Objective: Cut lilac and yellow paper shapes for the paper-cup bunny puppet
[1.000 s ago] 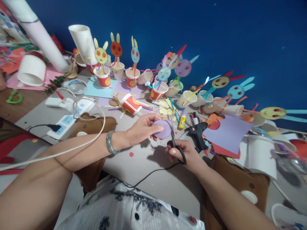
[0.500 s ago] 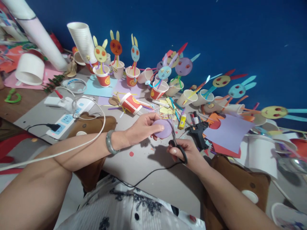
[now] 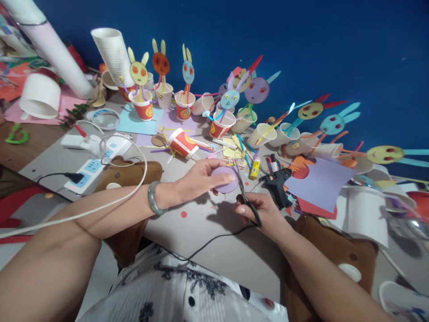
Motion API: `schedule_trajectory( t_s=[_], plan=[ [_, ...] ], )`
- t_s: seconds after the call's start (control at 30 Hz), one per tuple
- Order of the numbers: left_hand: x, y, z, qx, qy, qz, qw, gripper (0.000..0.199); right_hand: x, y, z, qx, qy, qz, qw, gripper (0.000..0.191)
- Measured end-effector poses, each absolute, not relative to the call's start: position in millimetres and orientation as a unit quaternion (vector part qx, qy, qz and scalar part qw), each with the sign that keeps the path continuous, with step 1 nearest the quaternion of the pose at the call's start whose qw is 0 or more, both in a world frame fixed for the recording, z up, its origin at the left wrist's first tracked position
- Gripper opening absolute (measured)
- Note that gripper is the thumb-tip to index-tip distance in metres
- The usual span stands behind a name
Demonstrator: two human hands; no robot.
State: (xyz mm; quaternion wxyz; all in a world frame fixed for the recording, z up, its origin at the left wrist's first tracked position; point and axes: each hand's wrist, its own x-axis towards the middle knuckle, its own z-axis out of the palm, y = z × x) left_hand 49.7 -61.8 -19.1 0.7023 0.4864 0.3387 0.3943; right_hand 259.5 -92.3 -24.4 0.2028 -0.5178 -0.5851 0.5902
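While the wearer's floral-patterned clothing shows along the near side of the bench, the purple disc is held up just over it, the left hand's grip closed on it with the thumb laid across the top. Right of the disc, the right hand has its grip wrapped round the black handles of a pair of scissors, the blades slanting up along the disc's right edge; I can't tell whether they bite into it. A black glue gun lies farther right of the disc, with a yellow glue stick between. Well left of the disc sits a white power strip. Beyond the disc and to its left, a red-and-white cup lies tipped over, and farther back, rabbit-faced figures rise from paper cups before a blue wall.
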Motion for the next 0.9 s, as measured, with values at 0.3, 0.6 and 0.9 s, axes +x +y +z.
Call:
schedule_trajectory(
  t_s=[0.3, 0.6, 0.9],
  plan=[
    [47.9, -63.3, -17.6, 0.537, 0.361, 0.385, 0.658, 0.022, 260.4, -92.8, -29.0, -0.515, -0.582, 0.598, 0.196, 0.054],
    [46.9, -64.5, -15.2, 0.555, 0.38, 0.364, 0.645, 0.019, 258.9, -91.7, -28.7, -0.503, -0.587, 0.605, 0.191, 0.054],
    [46.5, -63.6, -15.6, 0.563, 0.367, 0.371, 0.641, 0.017, 258.3, -91.4, -30.0, -0.499, -0.593, 0.605, 0.183, 0.058]
  ],
)
